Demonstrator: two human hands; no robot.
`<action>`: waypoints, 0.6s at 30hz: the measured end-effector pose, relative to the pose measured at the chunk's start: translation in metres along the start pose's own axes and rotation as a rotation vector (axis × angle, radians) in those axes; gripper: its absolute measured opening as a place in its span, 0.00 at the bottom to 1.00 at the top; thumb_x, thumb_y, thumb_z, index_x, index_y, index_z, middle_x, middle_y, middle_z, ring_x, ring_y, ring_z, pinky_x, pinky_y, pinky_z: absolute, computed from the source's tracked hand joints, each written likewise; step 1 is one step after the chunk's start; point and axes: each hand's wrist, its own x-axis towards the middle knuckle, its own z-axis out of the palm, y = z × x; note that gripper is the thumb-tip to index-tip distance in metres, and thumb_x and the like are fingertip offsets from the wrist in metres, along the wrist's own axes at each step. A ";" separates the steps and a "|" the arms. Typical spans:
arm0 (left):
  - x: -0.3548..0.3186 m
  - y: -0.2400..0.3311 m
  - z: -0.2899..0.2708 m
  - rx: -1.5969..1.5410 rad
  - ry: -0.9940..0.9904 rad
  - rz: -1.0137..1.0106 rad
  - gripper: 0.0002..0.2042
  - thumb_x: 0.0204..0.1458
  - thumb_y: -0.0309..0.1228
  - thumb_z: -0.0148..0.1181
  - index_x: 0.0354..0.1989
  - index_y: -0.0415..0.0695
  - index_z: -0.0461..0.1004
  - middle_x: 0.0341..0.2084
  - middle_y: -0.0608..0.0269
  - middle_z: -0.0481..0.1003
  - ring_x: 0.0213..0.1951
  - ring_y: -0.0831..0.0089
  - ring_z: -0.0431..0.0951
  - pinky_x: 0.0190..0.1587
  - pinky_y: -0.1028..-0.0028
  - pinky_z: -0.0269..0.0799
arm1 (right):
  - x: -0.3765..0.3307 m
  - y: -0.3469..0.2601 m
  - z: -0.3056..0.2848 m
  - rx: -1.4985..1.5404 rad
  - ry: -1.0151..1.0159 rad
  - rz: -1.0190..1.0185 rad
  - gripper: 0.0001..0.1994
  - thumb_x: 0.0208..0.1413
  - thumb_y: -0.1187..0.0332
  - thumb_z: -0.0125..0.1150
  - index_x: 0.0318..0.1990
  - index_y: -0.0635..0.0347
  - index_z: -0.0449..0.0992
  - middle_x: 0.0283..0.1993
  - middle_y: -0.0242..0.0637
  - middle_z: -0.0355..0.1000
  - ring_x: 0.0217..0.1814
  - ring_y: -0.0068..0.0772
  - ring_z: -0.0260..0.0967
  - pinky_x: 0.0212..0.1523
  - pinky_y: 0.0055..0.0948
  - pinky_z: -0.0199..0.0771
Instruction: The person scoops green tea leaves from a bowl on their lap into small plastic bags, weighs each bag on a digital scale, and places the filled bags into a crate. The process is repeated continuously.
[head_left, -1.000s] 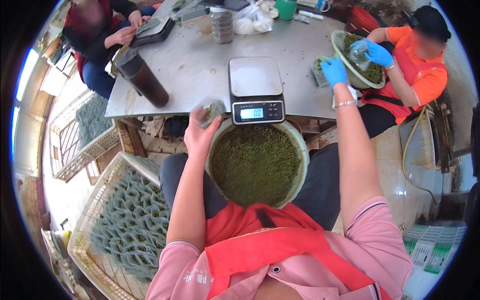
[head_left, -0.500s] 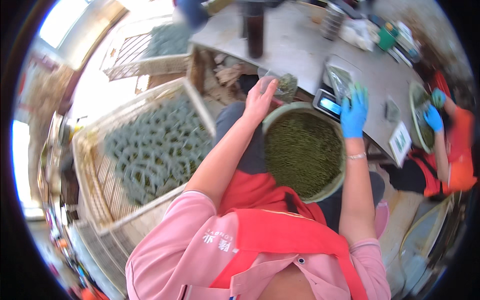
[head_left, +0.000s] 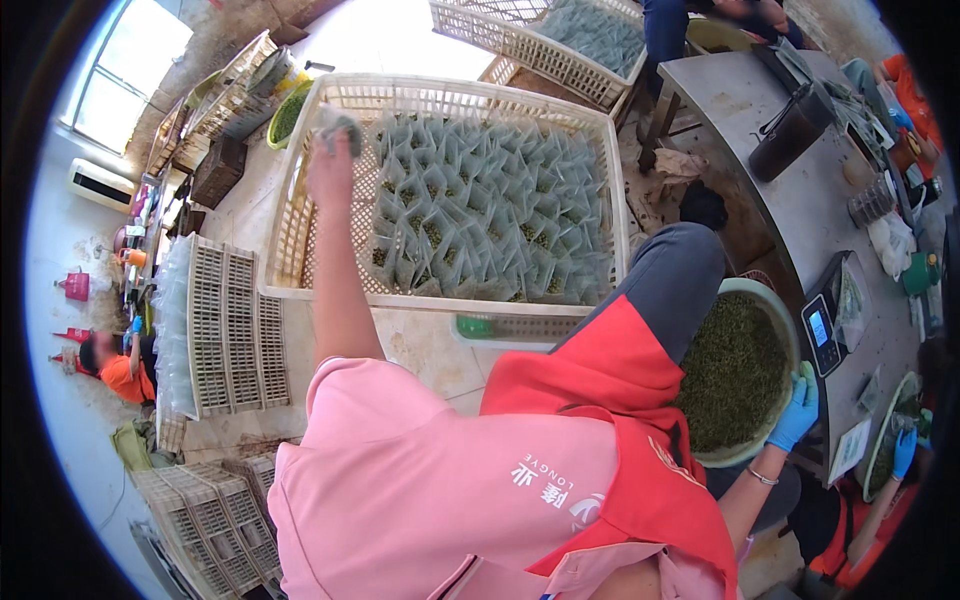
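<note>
My bare left hand (head_left: 330, 172) reaches over the left part of a cream plastic crate (head_left: 287, 225), its fingers closed on a small clear plastic bag (head_left: 340, 128), somewhat blurred. Rows of similar clear bags (head_left: 490, 215) with green bits inside stand packed in the rest of the crate. At the right rim of a pale green basin (head_left: 745, 458) is my right hand (head_left: 795, 415), in a blue glove with greenish fingertips. Its fingers look stretched out, and nothing shows in them. Loose dark-green leaf-like material (head_left: 735, 375) fills the basin.
A scale with a lit display (head_left: 820, 328) sits on the metal table (head_left: 720, 95) to the right, beside a dark cylinder (head_left: 790, 132). Another crate of bags (head_left: 585, 75) stands beyond. Stacked crates (head_left: 235, 330) are at left. Co-workers (head_left: 870, 520) sit at right.
My left hand has swung from beside the table to over the crate, carrying the bag. My right hand has moved from the scale to the basin rim. The view has turned left.
</note>
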 end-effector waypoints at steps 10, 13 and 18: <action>0.020 -0.096 0.110 0.265 -0.571 0.037 0.31 0.48 0.46 0.46 0.57 0.37 0.57 0.49 0.38 0.67 0.51 0.44 0.67 0.56 0.60 0.59 | -0.022 0.009 0.034 -0.295 -0.243 -0.028 0.17 0.54 0.76 0.51 0.52 0.66 0.69 0.52 0.42 0.69 0.50 0.31 0.68 0.52 0.27 0.67; 0.015 -0.089 0.088 -0.044 -0.630 0.039 0.35 0.48 0.49 0.47 0.60 0.36 0.52 0.53 0.38 0.63 0.56 0.47 0.63 0.59 0.62 0.55 | -0.045 0.014 0.050 -0.484 -0.360 0.145 0.20 0.52 0.73 0.54 0.54 0.63 0.67 0.52 0.43 0.69 0.50 0.33 0.69 0.51 0.29 0.67; -0.014 -0.004 0.074 0.117 -0.050 0.518 0.34 0.51 0.49 0.51 0.57 0.31 0.58 0.54 0.43 0.63 0.55 0.52 0.65 0.56 0.63 0.60 | -0.061 0.027 0.067 -0.893 -0.406 0.265 0.25 0.46 0.56 0.60 0.50 0.60 0.70 0.48 0.49 0.70 0.50 0.48 0.68 0.50 0.40 0.67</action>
